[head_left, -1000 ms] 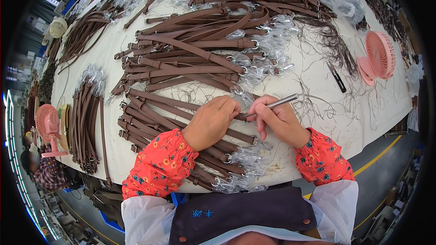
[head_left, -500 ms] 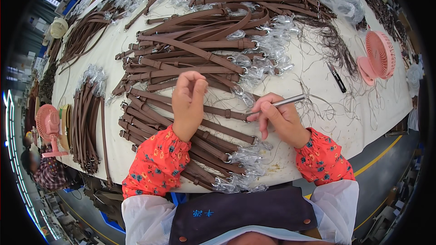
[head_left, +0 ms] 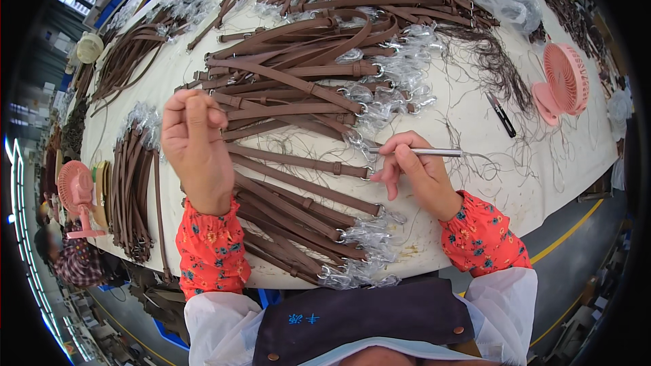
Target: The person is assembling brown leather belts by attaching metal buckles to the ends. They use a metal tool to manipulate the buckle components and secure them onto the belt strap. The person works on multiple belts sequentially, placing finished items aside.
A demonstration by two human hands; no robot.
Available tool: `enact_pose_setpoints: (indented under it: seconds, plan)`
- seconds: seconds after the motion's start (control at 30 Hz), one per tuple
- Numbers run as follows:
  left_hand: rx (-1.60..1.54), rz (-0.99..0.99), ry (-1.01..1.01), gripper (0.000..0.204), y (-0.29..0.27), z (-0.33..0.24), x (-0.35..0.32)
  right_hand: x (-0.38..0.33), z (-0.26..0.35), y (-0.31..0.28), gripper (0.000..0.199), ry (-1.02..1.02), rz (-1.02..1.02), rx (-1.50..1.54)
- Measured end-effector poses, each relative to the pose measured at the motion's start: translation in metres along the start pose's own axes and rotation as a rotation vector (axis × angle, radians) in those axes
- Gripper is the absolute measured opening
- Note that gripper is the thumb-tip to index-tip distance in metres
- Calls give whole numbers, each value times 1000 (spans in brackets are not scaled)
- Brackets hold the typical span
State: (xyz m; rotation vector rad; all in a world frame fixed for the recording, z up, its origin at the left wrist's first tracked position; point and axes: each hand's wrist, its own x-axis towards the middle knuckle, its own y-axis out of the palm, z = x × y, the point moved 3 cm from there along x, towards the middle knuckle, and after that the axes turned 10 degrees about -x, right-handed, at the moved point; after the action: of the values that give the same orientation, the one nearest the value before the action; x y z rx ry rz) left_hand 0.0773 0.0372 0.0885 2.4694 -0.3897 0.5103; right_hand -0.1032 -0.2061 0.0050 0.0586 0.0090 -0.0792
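Nearest the desk [head_left: 475,217] edge, brown leather straps [head_left: 298,217] lie side by side with their metal ends in clear plastic wrap [head_left: 359,247], seemingly to guard the hardware. Above them the right hand [head_left: 417,173] pinches a slim metal tool [head_left: 424,152] level, its tip at a wrapped strap end, while the left hand [head_left: 196,146] is lifted clear, fingers curled together and holding nothing. Farther off lie more strap piles, a black-handled knife [head_left: 500,114] and a pink fan [head_left: 561,85].
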Motion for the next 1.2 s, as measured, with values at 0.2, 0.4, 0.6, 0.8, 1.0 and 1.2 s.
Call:
enact_pose_setpoints:
  seconds: [0.2,0.4,0.6,0.8,1.0,1.2]
  plan:
    - [150,49,269,15,-4,-37,35,0,5,2,29,-40,-24,-19]
    - [824,314,402,16,42,-26,54,-1,4,0,30,-113,-76,-43]
    - [928,1072,-85,18,68,43,-33,-1,5,-4,32,-174,-131,5]
    - [711,1011,-346,15,53,90,-74,-1,9,-5,32,-123,-158,69]
    - [684,847,-397,6,46,91,-78,-1,6,-5,33,-14,-55,36]
    - [567,732,-587,8,35,95,-76,1,1,3,32,48,69,-55]
